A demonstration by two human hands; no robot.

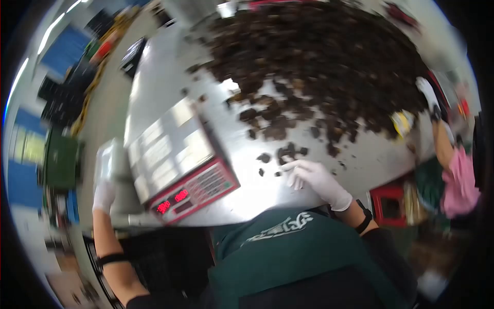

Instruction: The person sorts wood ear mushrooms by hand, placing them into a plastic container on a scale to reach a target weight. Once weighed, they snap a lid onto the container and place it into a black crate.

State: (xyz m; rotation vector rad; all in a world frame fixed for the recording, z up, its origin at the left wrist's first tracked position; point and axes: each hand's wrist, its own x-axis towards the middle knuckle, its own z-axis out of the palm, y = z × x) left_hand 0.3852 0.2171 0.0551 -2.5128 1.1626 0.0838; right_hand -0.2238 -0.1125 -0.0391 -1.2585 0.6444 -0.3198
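Spreading over the far side of a metal table and toward its right edge, a heap of dark brown pieces thins out into scattered bits near the middle. A scale with a red front stands at the near left corner, its plate patched with pale labels. A green bin and blue wall panels show in the room to the left, and a red stool is below the near right corner. At the right edge another person's gloved hand is beside the heap, near a yellow packet.

Blur softens most of this; the red digits are hard to read, the dark green apron covers part of the near edge, and the other person is partly cut off.

The left hand, in a white glove, is at the near end of a clear plastic container by the left edge; I cannot tell how its fingers are set. The right hand, also gloved, is over the near edge with fingers bent and slightly apart, tips beside a few loose pieces; whether they pinch one, I cannot tell. Those pieces show no clear long axis. The container's long axis runs from near to far, and the scale's readout faces the near edge.
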